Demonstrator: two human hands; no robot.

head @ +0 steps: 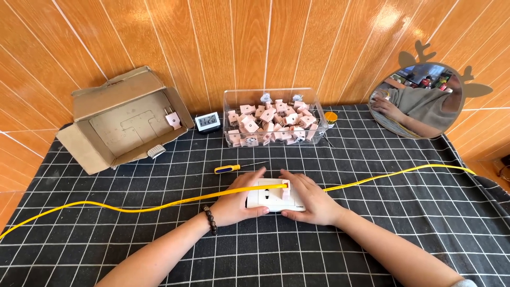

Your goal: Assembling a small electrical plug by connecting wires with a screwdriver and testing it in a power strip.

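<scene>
Both hands on one white wall socket plate at the cloth's centre: left hand and right hand clamp its two ends, fingers curled. One pink plug sits in it, one yellow cable crosses, one yellow-handled screwdriver just behind.

socket plate: smooth white plastic | worktop cloth: matt black checked fabric | box: rough brown cardboard | bin: clear glossy plastic | wall: glossy wood-look panels
</scene>
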